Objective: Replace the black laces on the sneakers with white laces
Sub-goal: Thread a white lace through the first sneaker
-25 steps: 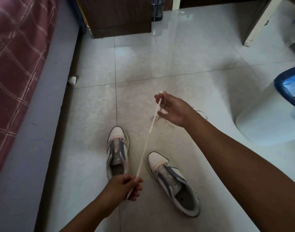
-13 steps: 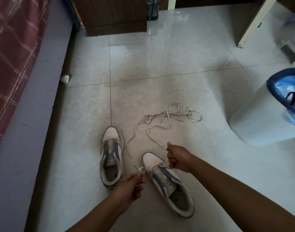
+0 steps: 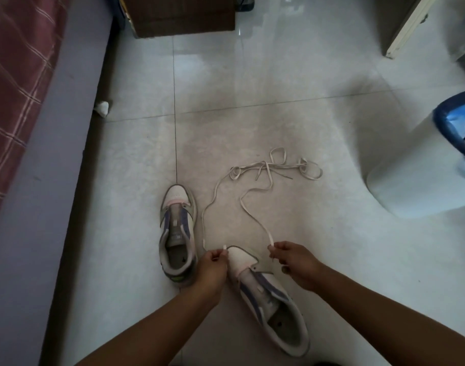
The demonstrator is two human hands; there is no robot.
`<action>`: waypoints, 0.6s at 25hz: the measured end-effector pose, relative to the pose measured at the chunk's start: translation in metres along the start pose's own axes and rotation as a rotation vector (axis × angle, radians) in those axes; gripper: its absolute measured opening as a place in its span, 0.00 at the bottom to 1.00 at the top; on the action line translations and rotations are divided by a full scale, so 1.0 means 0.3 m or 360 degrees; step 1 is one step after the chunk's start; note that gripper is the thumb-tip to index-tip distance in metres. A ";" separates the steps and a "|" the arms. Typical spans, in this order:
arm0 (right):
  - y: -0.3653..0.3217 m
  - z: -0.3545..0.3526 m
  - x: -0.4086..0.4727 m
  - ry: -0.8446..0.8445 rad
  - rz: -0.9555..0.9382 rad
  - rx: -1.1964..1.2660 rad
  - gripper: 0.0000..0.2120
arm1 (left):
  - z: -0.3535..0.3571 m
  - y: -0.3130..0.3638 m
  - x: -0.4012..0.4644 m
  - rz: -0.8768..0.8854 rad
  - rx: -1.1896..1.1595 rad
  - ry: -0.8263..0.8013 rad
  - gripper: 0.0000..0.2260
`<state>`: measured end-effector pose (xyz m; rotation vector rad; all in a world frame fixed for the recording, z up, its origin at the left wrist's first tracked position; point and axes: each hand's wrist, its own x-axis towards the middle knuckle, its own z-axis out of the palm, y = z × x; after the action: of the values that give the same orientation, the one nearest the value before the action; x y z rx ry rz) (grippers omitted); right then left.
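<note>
Two white sneakers with blue side stripes lie unlaced on the tiled floor: the left sneaker [image 3: 178, 231] points away from me, the right sneaker [image 3: 269, 297] lies angled toward the lower right. A white lace [image 3: 255, 192] loops across the floor beyond them and runs back to both hands. My left hand [image 3: 213, 265] pinches one end of it just left of the right sneaker's toe. My right hand [image 3: 296, 261] pinches the other end to the right of that toe. A second tangle of white lace [image 3: 279, 167] lies farther out.
A bed with a red checked cover [image 3: 17, 83] and grey frame runs along the left. A brown cabinet [image 3: 181, 14] stands at the top. A white bin with a blue liner [image 3: 424, 159] stands at the right. A crumpled white scrap [image 3: 102, 108] lies by the bed.
The lace was held taut between a raised right hand and a low left hand. Both hands have come down to the right sneaker's toe, and the lace now lies slack on the floor.
</note>
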<state>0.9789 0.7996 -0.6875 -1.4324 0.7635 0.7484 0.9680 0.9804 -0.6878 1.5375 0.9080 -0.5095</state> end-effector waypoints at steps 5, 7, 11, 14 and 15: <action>0.009 0.028 -0.017 0.0010 -0.0148 -0.0023 0.05 | -0.036 -0.069 -0.074 -0.0216 -0.0426 -0.0093 0.03; 0.015 0.055 -0.021 0.0037 -0.0278 -0.0218 0.07 | -0.045 -0.107 -0.091 -0.0261 -0.0464 -0.0107 0.06; 0.035 0.075 -0.022 0.0177 -0.0447 -0.0481 0.09 | -0.022 -0.126 -0.104 -0.0385 -0.0608 -0.0293 0.05; 0.026 0.047 -0.013 0.0311 -0.0454 -0.0378 0.09 | 0.017 -0.087 -0.069 -0.0280 -0.0634 -0.0366 0.04; 0.020 0.035 -0.007 0.0339 -0.0415 -0.0239 0.09 | 0.028 -0.067 -0.055 -0.0225 -0.0582 -0.0377 0.03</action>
<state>0.9730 0.8102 -0.6892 -1.7293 0.6747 0.4639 0.9440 0.9676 -0.6895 1.0637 0.8735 -0.5774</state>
